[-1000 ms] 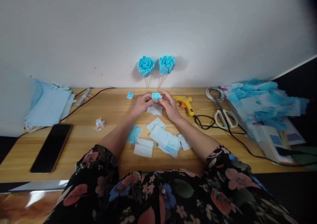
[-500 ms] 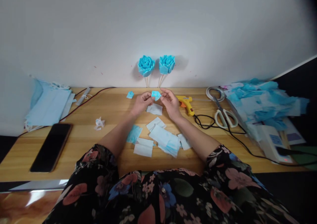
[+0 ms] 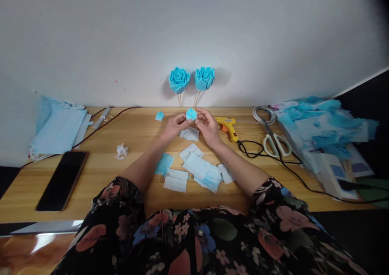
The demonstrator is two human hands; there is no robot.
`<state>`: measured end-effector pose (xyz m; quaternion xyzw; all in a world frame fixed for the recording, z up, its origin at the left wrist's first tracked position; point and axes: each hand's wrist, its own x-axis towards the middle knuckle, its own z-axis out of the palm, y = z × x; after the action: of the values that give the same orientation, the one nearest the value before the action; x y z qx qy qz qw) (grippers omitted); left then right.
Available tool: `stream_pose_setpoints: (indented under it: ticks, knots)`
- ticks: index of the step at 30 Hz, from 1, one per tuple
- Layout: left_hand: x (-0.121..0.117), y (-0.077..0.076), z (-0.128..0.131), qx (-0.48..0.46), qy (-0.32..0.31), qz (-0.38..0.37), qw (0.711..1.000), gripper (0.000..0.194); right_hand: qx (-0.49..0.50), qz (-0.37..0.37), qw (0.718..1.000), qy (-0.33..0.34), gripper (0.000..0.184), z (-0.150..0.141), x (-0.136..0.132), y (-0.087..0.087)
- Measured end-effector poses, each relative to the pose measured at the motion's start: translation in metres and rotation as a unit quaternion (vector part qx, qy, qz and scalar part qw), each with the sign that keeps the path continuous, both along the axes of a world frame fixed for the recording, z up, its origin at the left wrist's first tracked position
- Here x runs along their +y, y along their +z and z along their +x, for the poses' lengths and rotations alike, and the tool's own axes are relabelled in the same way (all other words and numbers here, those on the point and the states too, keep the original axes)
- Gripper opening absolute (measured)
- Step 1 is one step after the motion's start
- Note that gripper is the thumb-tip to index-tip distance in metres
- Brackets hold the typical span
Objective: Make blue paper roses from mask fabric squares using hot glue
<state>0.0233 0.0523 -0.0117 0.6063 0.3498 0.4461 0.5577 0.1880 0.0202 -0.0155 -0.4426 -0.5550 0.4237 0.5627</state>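
Note:
Between my two hands is a small folded blue fabric piece (image 3: 191,114), its corners tucked into a petal-like shape. My left hand (image 3: 176,125) pinches its left side with thumb and fingers. On its right side, my right hand (image 3: 208,125) grips the edge in the same way. A similar folded blue petal (image 3: 159,116) lies on the table left of my hands. Just below my hands is a pale cut square (image 3: 190,134). Nearer my body lie several loose white and blue cut pieces (image 3: 200,167), some overlapping.
Two blue fabric roses (image 3: 179,80) on sticks stand against the wall. To the right are a yellow glue gun (image 3: 231,129), scissors (image 3: 275,143) and a heap of blue scraps (image 3: 328,123). At left are stacked face masks (image 3: 59,127), a phone (image 3: 63,181) and a crumpled white scrap (image 3: 122,151).
The folded blue piece has been turned and now shows a more even, pointed shape between my fingers. Both hands have shifted only slightly. Everything on the table stays in place.

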Motion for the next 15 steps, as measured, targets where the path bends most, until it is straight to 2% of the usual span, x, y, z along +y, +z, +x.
stream_pose_setpoints:
  ticks: [6, 15]
  knots:
    - [0.0015, -0.0032, -0.0008, 0.009, 0.005, 0.005, 1.000, 0.041, 0.004, 0.002, 1.000, 0.025, 0.054, 0.0003, -0.0017, 0.0017]
    - [0.0017, -0.0057, -0.0011, 0.035, -0.014, 0.010, 0.999, 0.038, 0.002, -0.003, 1.000, 0.012, 0.053, 0.0014, 0.0000, -0.0011]
